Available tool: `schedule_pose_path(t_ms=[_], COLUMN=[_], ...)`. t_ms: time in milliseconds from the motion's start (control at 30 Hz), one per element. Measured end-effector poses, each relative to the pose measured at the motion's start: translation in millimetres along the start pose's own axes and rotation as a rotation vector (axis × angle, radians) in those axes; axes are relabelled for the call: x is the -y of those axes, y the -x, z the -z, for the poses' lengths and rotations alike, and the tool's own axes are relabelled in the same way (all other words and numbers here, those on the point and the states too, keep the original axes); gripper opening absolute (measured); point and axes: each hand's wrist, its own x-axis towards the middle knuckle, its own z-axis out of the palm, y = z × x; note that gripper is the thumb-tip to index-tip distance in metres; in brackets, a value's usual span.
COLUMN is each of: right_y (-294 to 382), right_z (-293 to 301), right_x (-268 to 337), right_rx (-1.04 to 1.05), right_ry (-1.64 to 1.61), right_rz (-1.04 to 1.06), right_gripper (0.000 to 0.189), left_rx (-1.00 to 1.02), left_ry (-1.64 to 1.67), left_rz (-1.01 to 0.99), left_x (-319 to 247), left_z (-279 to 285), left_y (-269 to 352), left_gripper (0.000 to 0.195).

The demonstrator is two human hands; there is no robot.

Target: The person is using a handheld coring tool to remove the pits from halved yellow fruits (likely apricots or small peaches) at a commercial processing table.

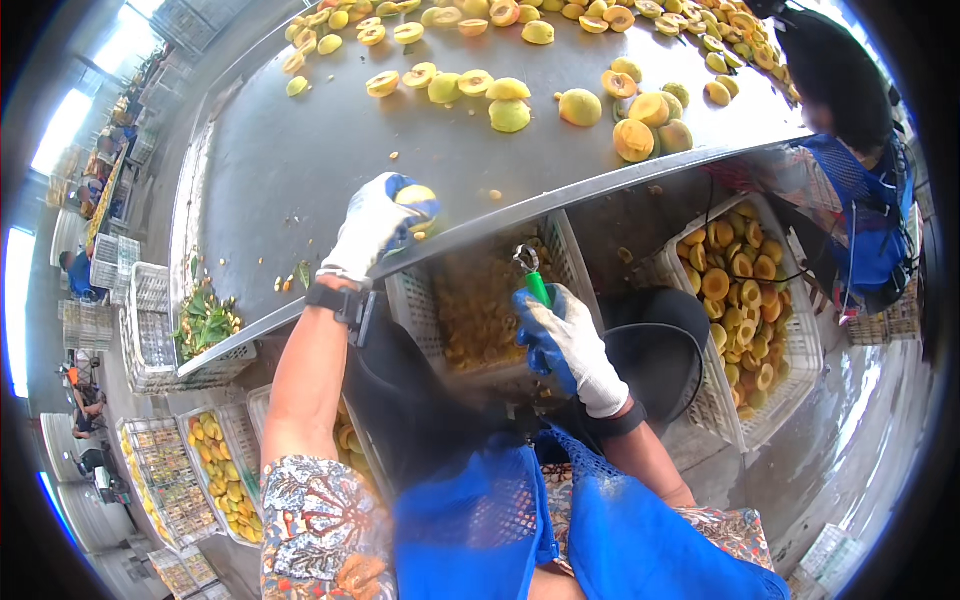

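My left hand (379,221), in a white and blue work glove, grips a yellow-green fruit (417,199) just above the near edge of the metal table (300,180). In my right hand (566,341), gloved the same way, is the green handle of a pitting tool (531,274) with a looped metal head pointing up and away from me. The tool is held apart from the fruit, over a white plastic crate (420,307) below the table edge. Halved fruits (510,112) and a rounder fruit (580,108) lie on the table beyond my hands.
A heap of halved fruit (592,15) covers the far side of the table. Leaves (206,319) lie at its left corner. A crate of fruit halves (750,300) stands at right, near a co-worker in a blue vest (870,225). More filled crates (225,480) stand lower left.
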Motion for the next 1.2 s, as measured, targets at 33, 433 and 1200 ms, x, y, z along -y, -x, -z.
schedule_pose_path(t_ms=[33, 433, 1200], right_y=[4, 28, 27], right_z=[-2, -35, -63], right_x=[-4, 3, -28], right_rx=[-0.074, -0.052, 0.023], right_ry=[0.164, 0.543, 1.004], right_rz=[0.079, 0.183, 0.677], right_gripper=[0.031, 0.026, 0.031], left_rx=[0.067, 0.146, -0.073], left_ry=[0.461, 2.256, 1.491], left_rz=[0.092, 0.184, 0.004], left_x=[6, -9, -23], left_z=[6, -48, -73], left_y=[11, 126, 147], left_gripper=[0.046, 0.047, 0.056])
